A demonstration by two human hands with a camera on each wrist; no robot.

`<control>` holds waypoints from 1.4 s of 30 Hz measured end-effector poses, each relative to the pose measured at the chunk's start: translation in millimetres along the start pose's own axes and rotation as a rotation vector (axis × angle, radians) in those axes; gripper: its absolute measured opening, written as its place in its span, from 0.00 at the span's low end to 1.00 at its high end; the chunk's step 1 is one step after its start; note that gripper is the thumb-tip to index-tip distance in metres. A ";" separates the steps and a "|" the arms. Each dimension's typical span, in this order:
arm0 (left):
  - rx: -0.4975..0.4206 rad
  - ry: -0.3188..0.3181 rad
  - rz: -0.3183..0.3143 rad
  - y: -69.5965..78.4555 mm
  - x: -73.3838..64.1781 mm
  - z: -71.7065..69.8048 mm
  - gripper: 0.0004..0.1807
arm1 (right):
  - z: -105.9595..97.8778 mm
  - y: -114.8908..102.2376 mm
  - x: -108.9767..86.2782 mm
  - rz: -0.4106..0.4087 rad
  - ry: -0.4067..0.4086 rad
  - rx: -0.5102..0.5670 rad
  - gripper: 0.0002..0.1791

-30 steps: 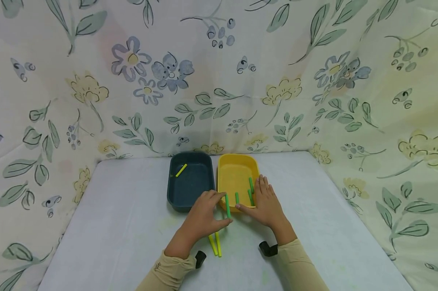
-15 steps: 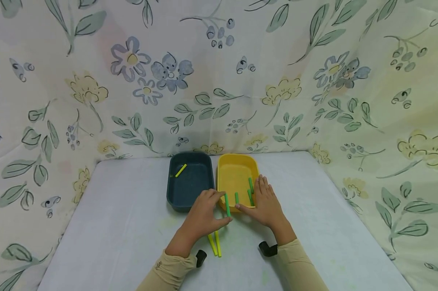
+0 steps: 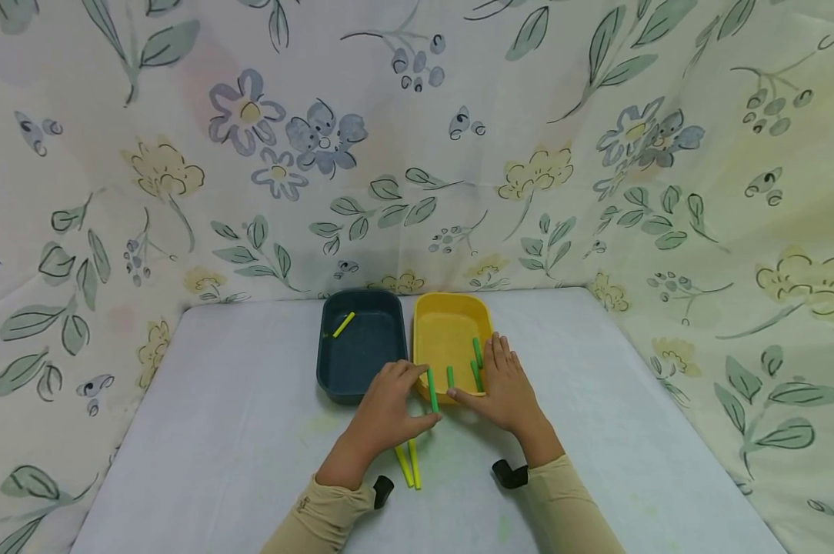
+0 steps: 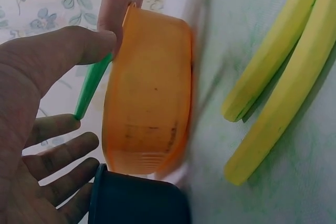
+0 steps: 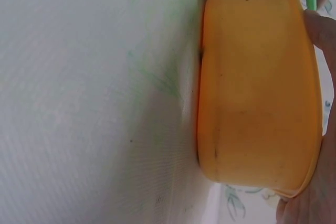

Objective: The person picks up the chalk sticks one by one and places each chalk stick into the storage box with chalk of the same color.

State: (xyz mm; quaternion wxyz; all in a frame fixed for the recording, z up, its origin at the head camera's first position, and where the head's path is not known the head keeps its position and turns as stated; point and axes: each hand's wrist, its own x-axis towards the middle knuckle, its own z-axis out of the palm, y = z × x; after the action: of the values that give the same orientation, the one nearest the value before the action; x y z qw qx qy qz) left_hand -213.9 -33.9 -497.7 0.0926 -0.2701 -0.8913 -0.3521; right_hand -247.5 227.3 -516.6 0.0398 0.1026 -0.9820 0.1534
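Observation:
My left hand [image 3: 387, 404] pinches a green stick [image 3: 432, 391] end to end between thumb and a fingertip, over the front left corner of the yellow tub [image 3: 452, 315]; the other fingers are spread. My right hand [image 3: 507, 388] rests on that tub's right rim, fingers straight, thumb at the front rim. Several green sticks [image 3: 476, 376] are inside the yellow tub. Left of it stands a dark blue tub [image 3: 361, 369] with a short yellow stick [image 3: 344, 325] in it. Two long yellow sticks [image 4: 286, 85] lie on the table beside my left wrist, partly hidden in the head view.
A white cloth with faint green smears covers the table [image 3: 237, 415]. Behind the tubs and along the sides hangs a flower-patterned curtain [image 3: 389, 154]. Black wrist cameras [image 3: 510, 474] sit at both cuffs, just above the tabletop.

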 end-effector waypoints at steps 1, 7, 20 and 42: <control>0.001 0.000 -0.001 -0.1 0.2 0.2 0.43 | 0.2 0.3 0.0 0.000 0.002 0.000 0.74; 0.005 -0.005 -0.008 -0.6 1.2 0.7 0.43 | 1.4 1.3 -0.2 -0.004 0.013 0.005 0.74; 0.018 -0.013 -0.008 0.9 6.2 1.0 0.44 | 2.1 2.4 0.1 -0.007 0.020 0.017 0.74; 0.049 -0.032 -0.027 -0.8 14.7 3.7 0.43 | 4.4 4.1 -0.2 0.004 0.014 0.022 0.75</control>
State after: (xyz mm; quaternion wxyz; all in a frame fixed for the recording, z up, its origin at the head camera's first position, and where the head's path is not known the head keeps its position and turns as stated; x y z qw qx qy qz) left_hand -226.5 -25.8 -495.7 0.0804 -0.2613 -0.9046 -0.3270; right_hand -248.4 229.8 -522.0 0.0452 0.1000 -0.9802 0.1648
